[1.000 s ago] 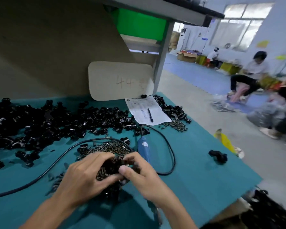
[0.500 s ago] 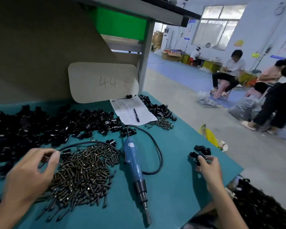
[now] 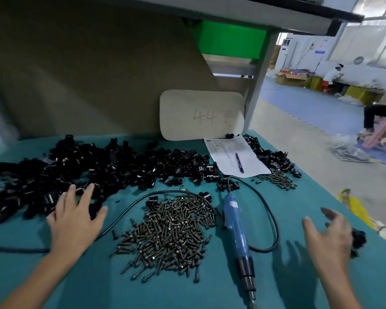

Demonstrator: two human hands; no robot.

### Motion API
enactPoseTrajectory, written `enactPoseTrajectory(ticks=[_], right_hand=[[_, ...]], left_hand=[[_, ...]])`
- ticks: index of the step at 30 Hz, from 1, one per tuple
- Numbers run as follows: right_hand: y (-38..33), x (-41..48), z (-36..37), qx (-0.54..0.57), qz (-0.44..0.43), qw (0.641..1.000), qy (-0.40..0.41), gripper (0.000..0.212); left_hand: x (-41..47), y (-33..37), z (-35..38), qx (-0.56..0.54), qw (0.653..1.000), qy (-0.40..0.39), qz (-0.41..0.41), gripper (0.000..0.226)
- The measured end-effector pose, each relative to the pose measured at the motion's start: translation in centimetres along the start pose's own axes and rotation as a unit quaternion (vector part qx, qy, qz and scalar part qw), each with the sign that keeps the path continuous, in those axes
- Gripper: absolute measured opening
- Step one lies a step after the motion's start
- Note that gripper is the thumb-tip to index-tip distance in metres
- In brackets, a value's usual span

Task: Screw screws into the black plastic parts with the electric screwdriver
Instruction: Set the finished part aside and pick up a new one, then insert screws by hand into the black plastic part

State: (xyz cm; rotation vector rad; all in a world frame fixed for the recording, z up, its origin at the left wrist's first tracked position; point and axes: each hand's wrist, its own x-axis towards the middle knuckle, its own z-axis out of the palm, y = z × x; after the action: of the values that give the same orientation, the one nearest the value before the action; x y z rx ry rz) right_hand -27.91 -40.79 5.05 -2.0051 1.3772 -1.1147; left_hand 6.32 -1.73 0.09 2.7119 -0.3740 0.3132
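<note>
Left grip (image 3: 74, 217): fingers spread apart, nothing held; placed over the near edge of the parts (image 3: 112, 170) heap, contact not determinable. Right grip (image 3: 330, 237): fingers apart, blurred, nothing held; one loose part (image 3: 358, 239) is found just beside it at the counter (image 3: 299, 197) edge. Screwdriver (image 3: 234, 221): laid flat between the grips, untouched, beside the screws (image 3: 169, 233) heap. Progress: no screw is being driven; both heaps are judged largely unworked; part, screw and tool are yet to be taken up.

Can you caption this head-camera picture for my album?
Left hand over the black parts, right hand open; screwdriver lies beside the screws.
</note>
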Motion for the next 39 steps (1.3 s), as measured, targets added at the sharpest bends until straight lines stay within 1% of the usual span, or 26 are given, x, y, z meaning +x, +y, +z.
enactPoseTrajectory(ticks=[2, 3, 5, 7, 8, 10, 12, 15, 17, 20, 22, 23, 24, 25, 26, 27, 28, 29, 30, 32, 33, 34, 36, 37, 38, 39], right_hand=[[-4.0, -0.3, 1.9, 0.045, -0.07, 0.995, -0.057, 0.033], [-6.0, -0.6, 3.1, 0.061, -0.107, 0.987, -0.107, 0.028], [-9.8, -1.0, 6.0, 0.039, -0.177, 0.957, -0.228, 0.022], [-12.6, -1.3, 9.6, -0.043, -0.246, 0.91, -0.33, 0.022], [-13.6, -1.4, 11.6, -0.105, -0.286, 0.884, -0.354, 0.026], [-14.9, -1.7, 14.9, -0.227, -0.347, 0.831, -0.372, 0.034], [-15.3, -1.5, 16.8, -0.312, -0.35, 0.798, -0.379, 0.034], [-15.5, -0.8, 18.3, -0.352, -0.319, 0.783, -0.402, 0.029], [-15.5, -0.5, 18.7, -0.357, -0.308, 0.78, -0.412, 0.028], [-15.1, -0.9, 18.5, -0.355, -0.284, 0.795, -0.401, 0.022], [-15.1, -1.2, 17.6, -0.341, -0.287, 0.818, -0.363, 0.021], [-15.0, -1.4, 17.1, -0.314, -0.291, 0.836, -0.344, 0.022], [-15.1, -1.6, 16.7, -0.261, -0.288, 0.858, -0.335, 0.023], [-15.2, -2.0, 16.2, -0.188, -0.271, 0.88, -0.342, 0.025], [-15.4, -2.5, 15.6, -0.1, -0.241, 0.896, -0.36, 0.027], [-15.7, -3.3, 14.9, -0.004, -0.2, 0.9, -0.387, 0.025], [-16.1, -4.3, 14.1, 0.094, -0.145, 0.891, -0.42, 0.021], [-16.4, -5.5, 13.2, 0.186, -0.085, 0.867, -0.455, 0.02], [-16.7, -6.8, 12.4, 0.263, -0.024, 0.832, -0.489, 0.021], [-16.9, -9.0, 11.2, 0.365, 0.072, 0.755, -0.54, 0.026], [-17.0, -10.0, 10.8, 0.391, 0.1, 0.725, -0.557, 0.028], [-17.0, -10.9, 10.5, 0.408, 0.12, 0.704, -0.569, 0.03], [-17.1, -12.3, 10.3, 0.432, 0.142, 0.678, -0.578, 0.031], [-17.1, -12.9, 10.2, 0.44, 0.148, 0.67, -0.579, 0.03], [-17.1, -13.3, 10.2, 0.445, 0.15, 0.665, -0.581, 0.028], [-17.1, -13.7, 10.2, 0.441, 0.144, 0.669, -0.58, 0.027]], left_hand=[[0.3, -0.6, 0.3, 0.019, 0.998, -0.056, -0.005, 0.069], [0.4, -0.7, 0.3, 0.025, 0.997, -0.073, -0.004, 0.066], [0.7, -1.0, 0.1, 0.008, 0.997, -0.074, 0.001, 0.056], [1.0, -1.1, -0.1, -0.04, 0.997, -0.066, 0.011, 0.048], [0.9, -1.1, -0.2, -0.069, 0.995, -0.067, 0.016, 0.047], [0.6, -0.7, -0.5, -0.125, 0.99, -0.057, 0.017, 0.05], [0.3, 0.0, -1.0, -0.168, 0.985, -0.031, 0.004, 0.053], [0.2, 0.6, -2.1, -0.238, 0.971, -0.002, -0.025, 0.048], [0.2, 1.2, -2.9, -0.302, 0.952, 0.004, -0.047, 0.045], [0.1, 2.3, -3.9, -0.36, 0.931, 0.014, -0.051, 0.045], [0.0, 3.0, -4.3, -0.374, 0.926, 0.011, -0.039, 0.04], [0.0, 3.2, -4.3, -0.373, 0.927, 0.011, -0.033, 0.035], [0.0, 3.4, -4.4, -0.372, 0.928, 0.012, -0.03, 0.029], [0.0, 3.6, -4.4, -0.379, 0.925, 0.009, -0.035, 0.023], [0.1, 3.9, -4.5, -0.401, 0.915, -0.003, -0.045, 0.019], [0.0, 4.2, -4.5, -0.441, 0.895, -0.027, -0.054, 0.017], [-0.1, 4.6, -4.6, -0.497, 0.863, -0.061, -0.069, 0.016], [-0.2, 4.9, -4.7, -0.549, 0.825, -0.097, -0.091, 0.012], [-0.4, 5.3, -5.0, -0.582, 0.794, -0.133, -0.117, 0.006], [-0.8, 5.9, -5.3, -0.583, 0.771, -0.203, -0.156, 0.02], [-1.0, 6.2, -5.4, -0.579, 0.763, -0.231, -0.171, 0.028], [-1.2, 6.5, -5.5, -0.58, 0.752, -0.25, -0.189, 0.036], [-1.7, 7.0, -5.7, -0.6, 0.723, -0.264, -0.219, 0.051], [-1.8, 7.2, -5.7, -0.606, 0.715, -0.272, -0.218, 0.058], [-2.1, 7.5, -5.9, -0.607, 0.712, -0.284, -0.21, 0.064], [-2.3, 7.7, -5.9, -0.602, 0.715, -0.296, -0.199, 0.067]])
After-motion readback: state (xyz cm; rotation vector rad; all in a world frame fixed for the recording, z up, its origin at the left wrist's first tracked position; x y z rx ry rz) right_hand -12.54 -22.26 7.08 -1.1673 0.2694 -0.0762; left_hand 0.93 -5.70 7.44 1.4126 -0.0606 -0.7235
